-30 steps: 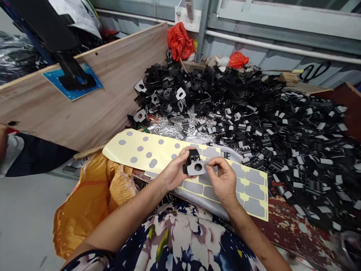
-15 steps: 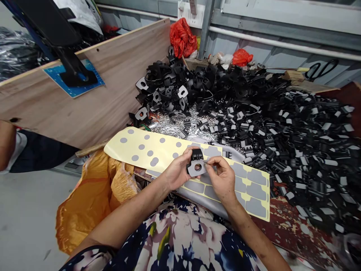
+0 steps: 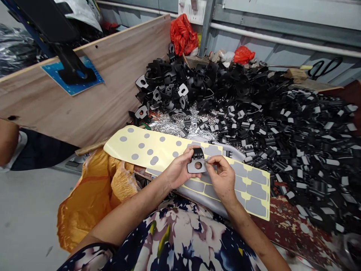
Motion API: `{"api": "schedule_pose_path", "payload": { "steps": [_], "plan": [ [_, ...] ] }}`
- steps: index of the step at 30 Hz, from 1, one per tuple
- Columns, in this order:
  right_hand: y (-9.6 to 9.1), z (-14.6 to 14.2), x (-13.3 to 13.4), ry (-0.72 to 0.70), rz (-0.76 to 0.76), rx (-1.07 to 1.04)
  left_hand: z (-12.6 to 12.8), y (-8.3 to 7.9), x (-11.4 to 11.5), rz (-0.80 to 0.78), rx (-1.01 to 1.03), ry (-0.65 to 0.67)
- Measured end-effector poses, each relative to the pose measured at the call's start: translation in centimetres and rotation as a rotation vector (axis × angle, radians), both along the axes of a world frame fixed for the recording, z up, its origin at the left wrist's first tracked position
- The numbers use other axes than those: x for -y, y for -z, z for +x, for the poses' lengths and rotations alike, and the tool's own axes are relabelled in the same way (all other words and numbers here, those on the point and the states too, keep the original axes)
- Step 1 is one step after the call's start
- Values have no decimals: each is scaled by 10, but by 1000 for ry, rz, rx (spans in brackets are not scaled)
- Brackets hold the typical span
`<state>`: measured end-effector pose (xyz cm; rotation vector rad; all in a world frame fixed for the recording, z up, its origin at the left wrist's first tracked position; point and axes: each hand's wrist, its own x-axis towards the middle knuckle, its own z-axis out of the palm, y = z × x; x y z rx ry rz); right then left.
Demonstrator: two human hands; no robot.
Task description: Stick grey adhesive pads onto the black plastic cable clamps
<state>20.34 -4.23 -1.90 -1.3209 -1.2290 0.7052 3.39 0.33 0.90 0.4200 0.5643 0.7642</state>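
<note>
My left hand (image 3: pixel 176 171) grips a black plastic clip part (image 3: pixel 198 152), its hinge end up. A grey pad (image 3: pixel 193 169) with a round hole lies over the part's flat face. Thumb and forefinger of my right hand (image 3: pixel 224 180) are pinched together at the pad's right edge. Beneath both hands stretches a yellow backing sheet (image 3: pixel 116 147) with grey round stickers on its left part. Overlapping it on the right is another sheet bearing larger grey stickers (image 3: pixel 255 191).
Black plastic parts (image 3: pixel 234 84) lie heaped behind the sheets and to the right. Small shiny metal pieces (image 3: pixel 172 126) sit among them. A wooden board (image 3: pixel 118 71) walls the left side. An orange sack (image 3: pixel 81 203) hangs at lower left; another person's arm (image 3: pixel 8 141) shows beyond.
The clip part has tilted slightly in my left hand, so its grey face looks flatter. My right fingers stay at the pad's edge. The view has shifted a little.
</note>
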Motion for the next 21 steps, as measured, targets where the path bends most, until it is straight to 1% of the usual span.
{"api": "schedule_pose_path", "payload": {
  "steps": [6,9,12,15,18,20,21],
  "plan": [
    [-4,-1,1,2,36,62,-3,-4,2,19,-17,14],
    [-9,-4,2,-11,104,165,2,1,5,96,-79,6],
    [-10,-10,5,-13,176,327,13,12,11,234,-216,-126],
    [-5,-16,11,-3,270,533,20,22,19,328,-373,-252],
    [1,-17,18,9,344,743,18,23,23,379,-473,-274],
    [0,-13,20,78,329,768,13,21,23,407,-482,-273],
    [-2,-11,19,135,290,723,11,19,22,411,-475,-269]
  ]
}}
